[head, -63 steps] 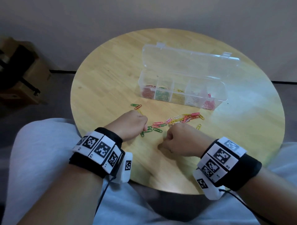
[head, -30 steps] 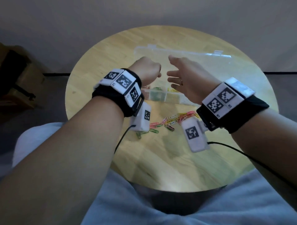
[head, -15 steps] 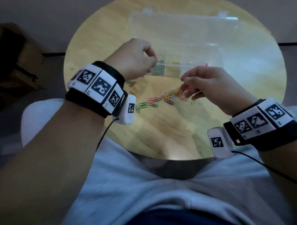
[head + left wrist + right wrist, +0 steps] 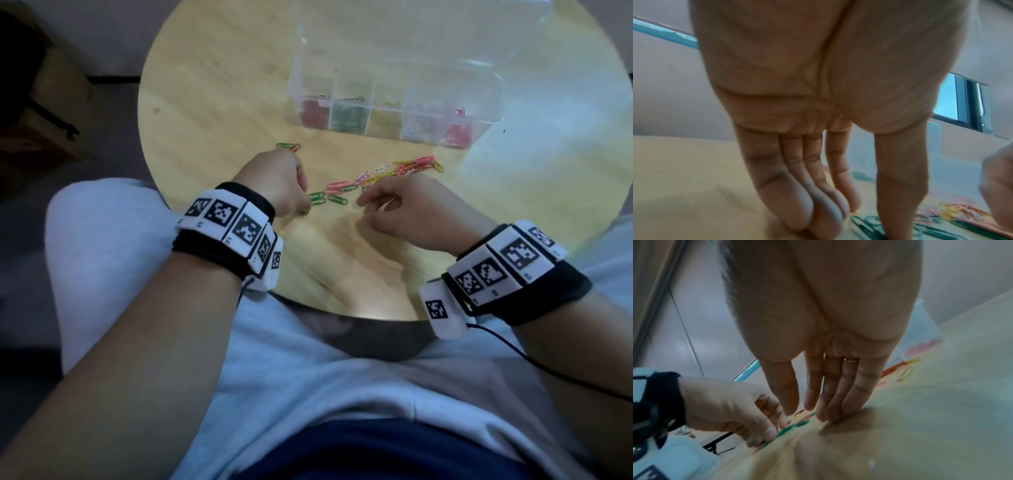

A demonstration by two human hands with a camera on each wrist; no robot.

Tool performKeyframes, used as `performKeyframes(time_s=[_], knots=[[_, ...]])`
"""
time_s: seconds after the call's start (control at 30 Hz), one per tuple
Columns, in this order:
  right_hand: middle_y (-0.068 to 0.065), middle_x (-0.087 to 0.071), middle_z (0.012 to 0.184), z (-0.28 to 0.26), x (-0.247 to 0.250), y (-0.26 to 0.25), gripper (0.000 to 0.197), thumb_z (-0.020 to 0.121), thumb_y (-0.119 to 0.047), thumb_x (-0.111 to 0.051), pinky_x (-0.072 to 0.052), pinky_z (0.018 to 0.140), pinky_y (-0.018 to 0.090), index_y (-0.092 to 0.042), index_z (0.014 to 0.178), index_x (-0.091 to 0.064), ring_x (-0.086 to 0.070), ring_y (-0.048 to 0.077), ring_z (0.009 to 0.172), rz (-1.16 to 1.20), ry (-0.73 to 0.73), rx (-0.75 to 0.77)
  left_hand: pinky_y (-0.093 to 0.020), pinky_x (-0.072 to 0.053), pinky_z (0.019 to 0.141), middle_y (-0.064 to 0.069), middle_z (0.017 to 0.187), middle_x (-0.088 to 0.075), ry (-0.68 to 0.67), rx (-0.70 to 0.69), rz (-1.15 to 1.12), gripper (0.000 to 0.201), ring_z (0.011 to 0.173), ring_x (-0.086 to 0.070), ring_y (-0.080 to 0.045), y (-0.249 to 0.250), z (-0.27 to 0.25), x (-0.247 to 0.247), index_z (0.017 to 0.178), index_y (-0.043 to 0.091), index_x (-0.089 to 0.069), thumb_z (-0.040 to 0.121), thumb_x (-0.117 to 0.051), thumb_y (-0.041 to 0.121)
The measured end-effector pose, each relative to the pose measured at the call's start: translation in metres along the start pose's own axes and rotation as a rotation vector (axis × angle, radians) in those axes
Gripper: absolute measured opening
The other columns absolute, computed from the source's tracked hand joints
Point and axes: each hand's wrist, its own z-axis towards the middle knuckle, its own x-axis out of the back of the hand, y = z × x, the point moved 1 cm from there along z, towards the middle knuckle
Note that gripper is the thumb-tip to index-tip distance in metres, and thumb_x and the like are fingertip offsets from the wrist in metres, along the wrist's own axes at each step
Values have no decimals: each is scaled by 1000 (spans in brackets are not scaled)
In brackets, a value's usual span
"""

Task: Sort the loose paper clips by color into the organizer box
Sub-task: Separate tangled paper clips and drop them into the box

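Observation:
Loose paper clips (image 4: 404, 169) in pink, yellow, white and green lie in a strip across the round wooden table (image 4: 212, 102). Their near end is a few green clips (image 4: 325, 198). My left hand (image 4: 303, 205) reaches down there with straight fingers, its fingertips (image 4: 818, 219) on the wood and the thumb beside the green clips (image 4: 865, 227). My right hand (image 4: 363, 202) is open and holds nothing, and its fingertips (image 4: 830, 418) touch the table just right of the green clips (image 4: 795, 426). The clear organizer box (image 4: 493, 99) stands behind, lid open, with red, green, yellow, white and pink clips in separate compartments.
A green and an orange clip (image 4: 289, 146) lie apart, left of the strip. A cardboard box (image 4: 51, 102) sits on the floor at the left. My lap lies under the table's near edge. A black cable (image 4: 548, 370) trails from the right wristband.
Both hands came down from near the organizer box to the table. The left now rests at the green clips, and the right moved left to the strip's near end.

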Motion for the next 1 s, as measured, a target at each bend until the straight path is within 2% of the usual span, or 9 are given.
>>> performKeyframes(time_s=[0.07,0.23,0.4,0.47,0.57,0.67,0.77,0.87,1.0], knots=[[-10,-68,85,1,-5,-3,20,84,-22,-66,-42,58,13,-27,102,-70,-56,1,69,-22,20,-11,-30,-46,69,1,87,-66,2,-21,11,19,84,-61,-19,3,2,-3,87,18,-66,74,-79,15],[-6,-66,85,3,-6,-12,33,81,-23,-73,-39,59,19,-30,114,-68,-53,5,69,-69,6,7,-32,-52,74,-1,89,-67,19,-71,48,17,86,-63,-21,10,0,-8,86,19,-65,76,-72,7],[-15,-55,69,2,-8,-19,40,85,-28,-69,-34,54,14,-38,124,-64,-48,2,65,-174,-31,1,-28,-47,66,3,83,-66,31,-58,-1,12,80,-63,-18,6,-3,-6,86,21,-68,76,-72,15],[-13,-56,71,3,-8,-20,32,85,-27,-69,-36,61,22,-35,116,-69,-52,9,74,-191,-12,-16,-27,-48,66,3,79,-67,24,-54,-75,5,75,-64,-16,5,-5,-2,83,19,-71,80,-68,17],[-8,-64,75,1,-8,-18,11,81,-26,-74,-42,66,23,-25,91,-78,-60,13,78,-231,14,-36,-26,-51,62,0,67,-70,5,-50,-189,17,65,-65,-15,3,-6,3,74,13,-73,84,-59,15],[-7,-65,69,-1,-9,-17,7,75,-26,-80,-42,59,23,-20,76,-76,-58,10,66,-279,2,-67,-25,-42,53,-2,60,-61,12,-64,-187,24,59,-55,-16,4,-5,6,70,6,-69,85,-51,10],[-9,-62,70,-2,-10,-19,11,73,-26,-81,-45,62,25,-22,76,-72,-59,12,70,-294,-2,-73,-25,-28,45,0,53,-45,-30,-103,-204,23,47,-37,-17,8,-3,5,67,10,-58,83,-43,6],[-6,-68,80,-2,-12,-25,11,75,-25,-80,-53,72,28,-23,85,-75,-63,15,79,-321,10,-45,-21,-31,45,9,51,-50,-12,-122,-163,20,46,-43,-6,9,-1,1,76,14,-67,88,-51,16],[-3,-68,81,-3,-15,-30,9,75,-32,-77,-51,67,29,-27,76,-70,-62,19,78,-417,-49,-66,-18,-33,51,12,66,-55,-24,-133,-37,8,60,-49,-2,7,2,-7,86,21,-70,79,-72,18]])
